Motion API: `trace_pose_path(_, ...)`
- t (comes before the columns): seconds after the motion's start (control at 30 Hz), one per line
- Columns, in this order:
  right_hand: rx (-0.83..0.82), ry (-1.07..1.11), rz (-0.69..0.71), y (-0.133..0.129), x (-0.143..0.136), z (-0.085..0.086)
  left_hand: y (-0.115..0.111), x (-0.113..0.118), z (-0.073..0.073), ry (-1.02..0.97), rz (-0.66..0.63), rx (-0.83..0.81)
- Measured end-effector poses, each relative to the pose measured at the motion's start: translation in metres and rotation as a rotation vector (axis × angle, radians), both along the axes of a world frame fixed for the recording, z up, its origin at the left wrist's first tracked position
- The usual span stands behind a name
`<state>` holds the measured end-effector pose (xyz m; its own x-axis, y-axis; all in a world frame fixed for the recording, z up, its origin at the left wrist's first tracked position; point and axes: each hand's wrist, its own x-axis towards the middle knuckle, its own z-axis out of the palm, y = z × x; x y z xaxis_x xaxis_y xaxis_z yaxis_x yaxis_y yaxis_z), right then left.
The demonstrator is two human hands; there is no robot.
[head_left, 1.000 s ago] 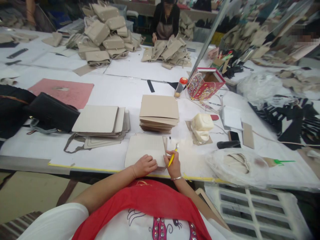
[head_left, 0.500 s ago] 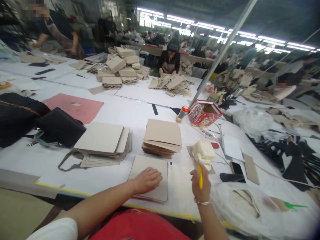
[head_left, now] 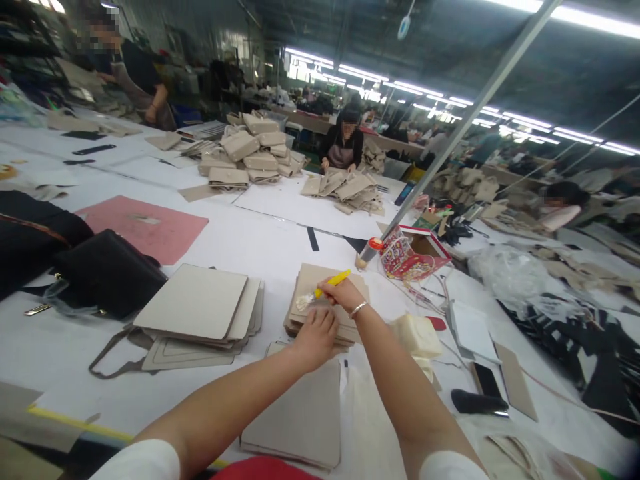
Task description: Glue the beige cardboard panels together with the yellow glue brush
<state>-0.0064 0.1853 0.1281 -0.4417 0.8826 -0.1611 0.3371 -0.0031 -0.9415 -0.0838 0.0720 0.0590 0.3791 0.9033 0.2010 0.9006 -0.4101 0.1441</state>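
The left arm reached forward and to the right from the lower left. Its hand (head_left: 316, 339) lay palm down on the near part of the tan stack (head_left: 311, 275), fingers slightly bent and close together. The right arm came in from the lower right, its wrist bent leftward. The right hand (head_left: 344, 295) was just beyond the left, its fingers pinching the handle of one yellow brush (head_left: 332, 285). The brush's pale bristles pointed left, at the top sheet of the tan stack.

Three stacks were near the hands: the tan one, a gray stack (head_left: 297, 410) just in front of the person, and a left stack (head_left: 193, 300) of gray boards. The sheets in each could not be counted.

One clear jar (head_left: 369, 255) with a red lid had something tan at its bottom. Beside it, one red patterned box (head_left: 413, 255) stood open, its contents unclear. One cream tub (head_left: 419, 335) was right of the tan stack, partly hidden by the right forearm.
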Motion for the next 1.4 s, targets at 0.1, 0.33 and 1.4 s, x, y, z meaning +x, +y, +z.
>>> trace_pose_path(0.1, 0.017, -0.013, -0.088, 0.031, -0.013, -0.010, -0.001, -0.001, 0.000, 0.004, -0.009, -0.014)
trace_pose_path(0.33, 0.071, -0.034, -0.446, 0.068, 0.006, -0.024, 0.003, 0.000, 0.001, 0.004, -0.018, -0.009)
trace_pose_path(1.4, 0.573, 0.068, -0.798, -0.162, 0.175, -0.002, 0.026, 0.000, 0.052, 0.259, -0.235, -0.048)
